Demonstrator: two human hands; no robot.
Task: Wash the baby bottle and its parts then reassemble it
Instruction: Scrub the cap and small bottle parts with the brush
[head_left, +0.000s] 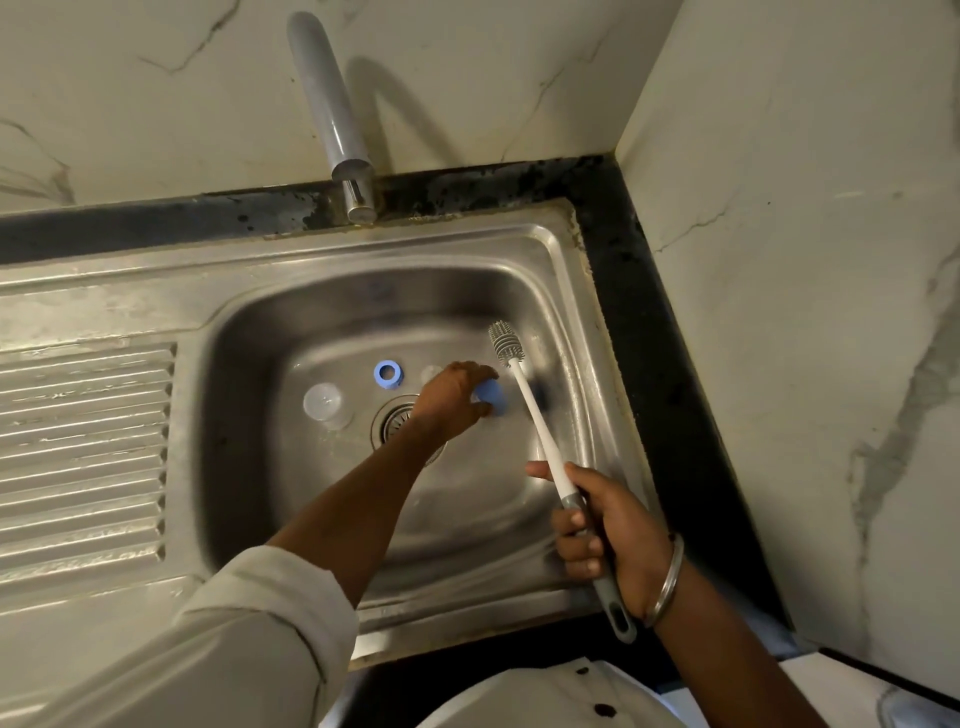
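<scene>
Wash step, pickup phase. Left hand (454, 397) down on sink (291, 249) floor gripping blue bottle (492, 396), probably; it's blurred. Right hand (610, 527) clenched on brush (540, 441). Next: lift, feed brush in. Ring (388, 374), cap (326, 404) nearby, clear. Tap (332, 114) dry.

A stainless steel sink (550, 260) with a rounded square basin fills the middle of the view. Its round slotted metal drain (392, 418) sits at the centre of the basin floor. A ribbed steel draining board (83, 441) adjoins the sink's left side. A grey tubular tap (332, 114) rises from behind the sink's back rim, angled up the white veined marble wall (805, 208). A stained black stone counter edge (649, 312) borders the sink at back and right.
</scene>
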